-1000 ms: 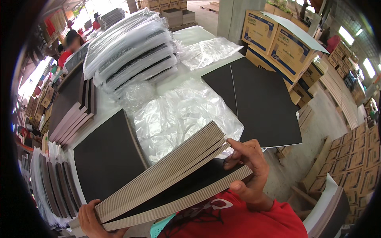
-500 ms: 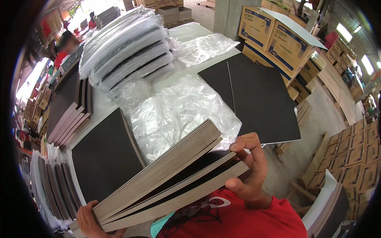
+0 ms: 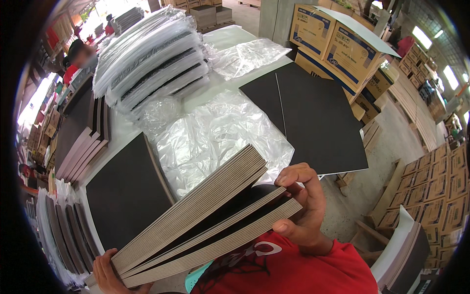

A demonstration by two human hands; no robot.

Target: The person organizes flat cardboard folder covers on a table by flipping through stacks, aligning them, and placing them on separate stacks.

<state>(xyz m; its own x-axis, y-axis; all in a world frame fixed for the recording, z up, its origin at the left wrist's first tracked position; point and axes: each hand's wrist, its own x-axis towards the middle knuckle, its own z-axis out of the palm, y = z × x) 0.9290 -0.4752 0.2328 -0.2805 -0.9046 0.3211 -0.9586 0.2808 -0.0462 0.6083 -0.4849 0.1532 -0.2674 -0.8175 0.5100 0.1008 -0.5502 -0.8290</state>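
A thick stack of black-faced boards (image 3: 196,210) with grey-brown edges is held up on edge in front of me. My left hand (image 3: 110,274) is closed round its lower left end. At the right end my right hand (image 3: 304,203) grips the boards, thumb on the near bundle and fingers at a thin group in the middle. Toward that end the stack fans into separate bundles, with dark gaps between them. Behind it on the table lie a black board stack (image 3: 129,191) and crumpled clear plastic (image 3: 215,132).
Plastic-wrapped board stacks (image 3: 152,59) stand at the back left, with more boards (image 3: 81,142) along the left edge. Flat black boards (image 3: 318,112) lie at the right, beside cardboard boxes (image 3: 338,49). Several cartons (image 3: 426,196) fill the lower right. A person (image 3: 78,59) is far left.
The view has shifted slightly, so the scene sits a little further left. Both hands keep their hold on the boards, and the fanned bundles look much the same.
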